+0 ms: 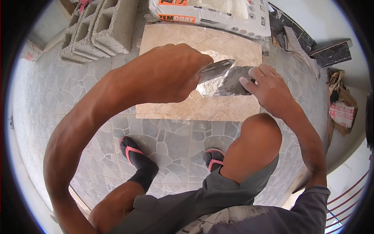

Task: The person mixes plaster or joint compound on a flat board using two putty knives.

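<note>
Over a beige marbled tile lies a heap of white powder. My left hand is closed round a narrow grey trowel, whose blade points right above the powder. My right hand grips a wider flat grey blade at its right end. The two blades are close together, the narrow one at the upper left of the wide one; whether they touch I cannot tell. Both handles are mostly hidden by my fingers.
A white and orange bag lies behind the tile. Hollow concrete blocks stand at the back left. Dark tile offcuts and a torn carton are on the right. My knee is beside the tile's front right corner.
</note>
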`<state>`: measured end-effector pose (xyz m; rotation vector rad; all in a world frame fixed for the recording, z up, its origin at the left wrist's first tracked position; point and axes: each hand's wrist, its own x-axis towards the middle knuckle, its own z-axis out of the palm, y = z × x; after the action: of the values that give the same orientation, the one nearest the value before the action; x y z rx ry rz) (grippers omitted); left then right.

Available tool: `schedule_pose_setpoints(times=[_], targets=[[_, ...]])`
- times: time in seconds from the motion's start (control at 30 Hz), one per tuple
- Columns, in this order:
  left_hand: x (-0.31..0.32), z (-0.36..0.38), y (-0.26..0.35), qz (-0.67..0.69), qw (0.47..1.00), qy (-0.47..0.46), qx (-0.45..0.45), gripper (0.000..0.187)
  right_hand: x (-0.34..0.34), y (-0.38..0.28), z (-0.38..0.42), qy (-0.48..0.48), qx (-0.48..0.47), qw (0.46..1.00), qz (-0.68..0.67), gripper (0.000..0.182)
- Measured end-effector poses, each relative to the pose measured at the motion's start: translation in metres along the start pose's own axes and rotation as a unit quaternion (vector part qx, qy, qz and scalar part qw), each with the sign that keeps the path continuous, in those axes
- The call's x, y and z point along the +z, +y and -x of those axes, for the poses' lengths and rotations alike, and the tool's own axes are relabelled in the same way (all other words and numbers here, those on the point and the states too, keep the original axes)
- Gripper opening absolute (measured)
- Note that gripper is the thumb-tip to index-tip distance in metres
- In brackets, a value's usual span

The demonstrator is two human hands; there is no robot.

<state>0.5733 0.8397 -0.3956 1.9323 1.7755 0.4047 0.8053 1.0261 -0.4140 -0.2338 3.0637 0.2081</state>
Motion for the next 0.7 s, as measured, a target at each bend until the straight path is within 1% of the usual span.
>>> schedule_pose_setpoints(times=[0.1,0.17,0.23,0.27,0.37,0.47,0.57,0.6,0.67,0.7], targets=[[0.009,-0.01,-0.017,0.06,0.997,-0.027,0.036,0.025,0.002,0.003,0.001,0.0,-0.009,1.0,0.003,0.028],[0.016,-0.013,-0.023,0.091,0.995,-0.015,0.044,0.024,-0.001,0.003,-0.003,-0.007,-0.007,1.0,0.007,0.029],[0.029,-0.015,-0.032,0.117,0.992,0.005,0.057,0.024,0.0,0.0,-0.009,-0.009,0.017,1.0,-0.012,0.033],[0.035,-0.016,-0.036,0.123,0.988,0.026,0.089,0.023,0.001,-0.001,-0.012,-0.007,0.029,0.999,-0.02,0.036],[0.047,-0.019,-0.042,0.163,0.983,0.017,0.082,0.023,0.002,-0.004,-0.019,0.004,0.047,0.998,-0.034,0.044],[0.062,-0.033,-0.054,0.14,0.986,0.009,0.092,0.021,0.003,-0.009,-0.022,0.02,0.058,0.997,-0.039,0.051],[0.076,-0.049,-0.064,0.108,0.991,0.0,0.085,0.018,0.004,-0.014,-0.02,0.029,0.067,0.996,-0.059,0.053],[0.078,-0.055,-0.067,0.093,0.992,-0.002,0.082,0.018,0.004,-0.016,-0.018,0.04,0.068,0.995,-0.061,0.049],[0.084,-0.063,-0.072,0.067,0.993,0.025,0.099,0.019,0.006,-0.021,-0.013,0.07,0.072,0.993,-0.065,0.041],[0.086,-0.066,-0.073,0.052,0.992,0.036,0.108,0.019,0.007,-0.022,-0.008,0.076,0.072,0.992,-0.064,0.042]])
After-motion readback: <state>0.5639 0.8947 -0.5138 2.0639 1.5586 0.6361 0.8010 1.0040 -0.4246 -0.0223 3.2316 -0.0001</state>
